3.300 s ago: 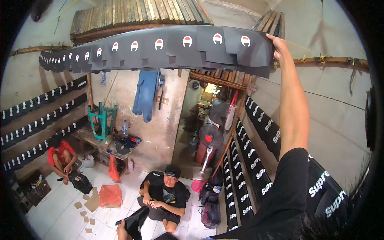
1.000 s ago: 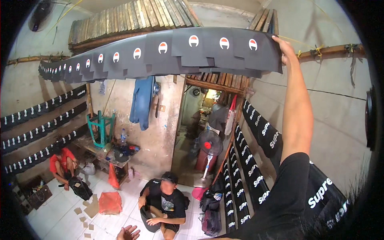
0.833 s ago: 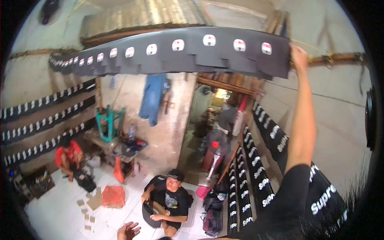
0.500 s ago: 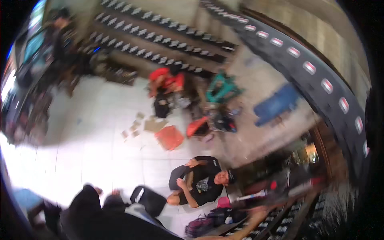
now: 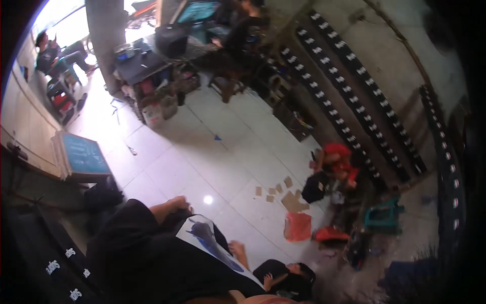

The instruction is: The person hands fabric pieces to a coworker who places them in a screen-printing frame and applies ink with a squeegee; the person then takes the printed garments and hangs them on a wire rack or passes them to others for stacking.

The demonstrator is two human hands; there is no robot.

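Note:
My body fills the lower middle, in black clothing (image 5: 126, 238) with a white and blue graphic (image 5: 207, 238). Bare skin (image 5: 174, 205) shows at its upper left, and more (image 5: 238, 253) beyond the graphic; I cannot tell whether these are hands or feet. A bare limb (image 5: 268, 299) crosses the bottom edge. What either of my hands holds is not clear. The long row of overlapping dark pieces with small logos (image 5: 448, 177) runs along the right, with no hand of mine visible on it.
People sit in red (image 5: 336, 162), in black (image 5: 283, 283), at a worktable (image 5: 238, 25) and by the doorway (image 5: 50, 55). Around me are banded black strips (image 5: 349, 76), a teal stool (image 5: 379, 218), cardboard scraps (image 5: 291, 200), an orange bag (image 5: 296, 225) and a blue framed screen (image 5: 86, 154).
The view has swung down and left, bringing the doorway and worktable in. My right hand, earlier raised at the row's end, no longer shows there; the row now lies along the right edge.

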